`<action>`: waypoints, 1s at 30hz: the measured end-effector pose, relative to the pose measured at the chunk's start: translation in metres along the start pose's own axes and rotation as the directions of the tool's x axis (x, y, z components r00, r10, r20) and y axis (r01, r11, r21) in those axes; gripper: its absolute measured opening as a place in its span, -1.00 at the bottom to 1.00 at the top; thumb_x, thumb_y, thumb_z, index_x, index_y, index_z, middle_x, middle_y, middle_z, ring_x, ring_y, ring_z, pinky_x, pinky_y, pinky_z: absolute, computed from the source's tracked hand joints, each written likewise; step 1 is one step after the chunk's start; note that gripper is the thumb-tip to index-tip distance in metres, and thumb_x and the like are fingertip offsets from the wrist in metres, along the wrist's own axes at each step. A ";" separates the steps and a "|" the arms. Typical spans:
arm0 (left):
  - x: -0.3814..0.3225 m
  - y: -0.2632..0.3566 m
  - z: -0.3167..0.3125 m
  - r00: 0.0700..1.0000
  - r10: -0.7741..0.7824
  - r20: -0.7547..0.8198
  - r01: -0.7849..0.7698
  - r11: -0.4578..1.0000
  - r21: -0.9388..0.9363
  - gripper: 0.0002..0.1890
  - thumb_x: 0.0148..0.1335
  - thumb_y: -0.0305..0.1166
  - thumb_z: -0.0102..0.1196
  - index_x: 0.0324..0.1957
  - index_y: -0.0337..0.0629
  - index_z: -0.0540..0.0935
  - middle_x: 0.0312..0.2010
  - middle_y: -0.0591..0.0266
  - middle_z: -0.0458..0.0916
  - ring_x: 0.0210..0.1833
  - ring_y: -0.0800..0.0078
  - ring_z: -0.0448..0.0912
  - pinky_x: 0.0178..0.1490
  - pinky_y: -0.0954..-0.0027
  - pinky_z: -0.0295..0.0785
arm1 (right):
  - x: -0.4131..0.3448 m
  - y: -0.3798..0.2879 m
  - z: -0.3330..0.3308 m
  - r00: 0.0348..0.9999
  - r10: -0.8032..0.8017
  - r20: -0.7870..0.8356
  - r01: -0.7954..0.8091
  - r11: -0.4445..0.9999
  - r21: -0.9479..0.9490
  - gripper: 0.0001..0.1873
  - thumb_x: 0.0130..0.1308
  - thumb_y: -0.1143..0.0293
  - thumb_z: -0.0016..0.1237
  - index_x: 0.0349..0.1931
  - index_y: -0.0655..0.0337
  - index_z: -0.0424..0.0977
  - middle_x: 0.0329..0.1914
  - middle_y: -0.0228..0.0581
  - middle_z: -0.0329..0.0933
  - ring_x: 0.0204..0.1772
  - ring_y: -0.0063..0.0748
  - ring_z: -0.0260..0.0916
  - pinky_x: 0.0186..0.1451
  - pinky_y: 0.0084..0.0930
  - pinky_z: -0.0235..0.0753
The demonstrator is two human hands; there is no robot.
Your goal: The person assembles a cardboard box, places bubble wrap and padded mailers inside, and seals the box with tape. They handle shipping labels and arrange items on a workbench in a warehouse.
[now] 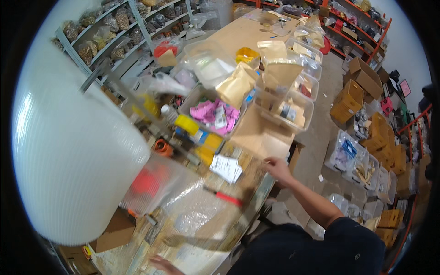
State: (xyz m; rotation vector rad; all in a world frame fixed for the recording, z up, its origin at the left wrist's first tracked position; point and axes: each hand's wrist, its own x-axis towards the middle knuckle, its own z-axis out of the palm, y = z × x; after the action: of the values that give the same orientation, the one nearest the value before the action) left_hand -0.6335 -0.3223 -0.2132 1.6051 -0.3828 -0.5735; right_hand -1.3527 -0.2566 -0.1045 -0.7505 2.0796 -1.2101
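Observation:
My right hand (277,169) is over the table edge beside the brown board, its fingers bent; whether it holds anything is unclear. My left hand (165,265) is partly in view at the bottom, blurred, over the wooden tabletop (137,252). Between them a sheet of clear bubble wrap (196,216) lies on the table, running from a large roll (79,147) at the left. A red-handled tool, likely a knife (228,198), rests on the wrap. Farther up is a stack of white printed labels (226,168), near yellow and blue tape rolls (199,132).
A plastic bin of pink packets (215,115) stands beyond the labels. Clear bins with kraft paper pouches (288,110) line the table's right side. Cardboard boxes (347,103) and more bins (347,154) are on the floor at right. Shelves (99,37) with bagged goods stand upper left.

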 end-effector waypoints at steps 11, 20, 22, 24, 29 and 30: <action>-0.429 -0.010 0.155 0.725 -0.243 0.645 -0.147 0.860 0.489 -0.74 0.24 -0.66 0.07 -0.03 -0.32 0.61 -0.28 0.20 0.66 -0.32 0.49 0.60 -0.24 0.48 0.53 | 0.413 0.062 -0.180 0.887 0.351 -0.301 -0.188 0.869 0.458 -0.61 0.33 0.22 0.04 0.05 0.30 0.48 -0.32 -0.18 0.57 -0.44 -0.39 0.52 -0.46 -0.37 0.55; -0.560 0.103 0.493 0.285 -0.181 0.941 -0.205 0.948 0.244 -0.65 0.31 -0.59 0.14 0.13 -0.37 0.54 -0.05 0.26 0.60 -0.09 0.61 0.55 -0.01 0.57 0.45 | 0.339 0.093 -0.206 0.973 0.146 -0.181 -0.048 0.888 0.457 -0.55 0.42 0.30 0.02 0.26 0.21 0.38 0.04 -0.14 0.58 -0.03 -0.33 0.55 -0.05 -0.36 0.58; -0.566 0.096 0.554 0.333 -0.046 0.942 -0.264 0.954 0.140 -0.50 0.27 -0.48 0.21 0.24 -0.39 0.46 0.07 0.14 0.57 0.06 0.45 0.55 0.13 0.46 0.42 | 0.286 0.079 -0.215 0.980 -0.006 -0.200 0.110 0.853 0.511 -0.51 0.43 0.26 0.04 0.29 0.23 0.36 0.11 -0.19 0.57 0.05 -0.30 0.55 0.05 -0.35 0.58; -0.558 0.067 0.616 0.486 0.075 0.871 -0.463 0.867 0.184 -0.28 0.20 -0.28 0.31 0.34 -0.38 0.35 0.25 -0.09 0.49 0.17 0.17 0.56 0.26 0.27 0.41 | 0.236 0.071 -0.233 0.995 0.056 -0.083 0.018 0.715 0.699 -0.47 0.38 0.25 0.11 0.28 0.27 0.36 0.13 -0.20 0.56 0.13 -0.30 0.54 0.14 -0.34 0.57; -0.492 -0.002 0.713 0.513 -0.337 0.789 -0.292 0.796 0.530 -0.52 0.15 -0.13 0.32 -0.12 -0.42 0.67 -0.27 0.02 0.72 -0.26 0.23 0.65 -0.13 0.18 0.49 | 0.120 0.064 -0.227 0.999 -0.032 -0.033 0.045 0.843 0.536 -0.45 0.29 0.30 0.15 0.25 0.29 0.37 0.13 -0.21 0.57 0.11 -0.36 0.55 0.15 -0.38 0.55; -0.506 -0.002 0.715 0.458 -0.252 0.852 -0.332 0.841 0.427 -0.57 0.18 -0.13 0.30 -0.21 -0.41 0.67 -0.37 0.05 0.70 -0.34 0.25 0.62 -0.20 0.17 0.47 | 0.092 0.069 -0.226 0.997 0.069 -0.046 -0.033 0.834 0.551 -0.47 0.29 0.33 0.11 0.24 0.30 0.38 0.11 -0.22 0.57 0.11 -0.37 0.54 0.14 -0.40 0.54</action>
State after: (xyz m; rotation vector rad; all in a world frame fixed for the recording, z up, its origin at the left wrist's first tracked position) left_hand -1.4542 -0.6254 -0.1796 1.6793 -1.5263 -1.3858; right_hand -1.5910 -0.1709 -0.0972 -0.3816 1.6436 -1.7108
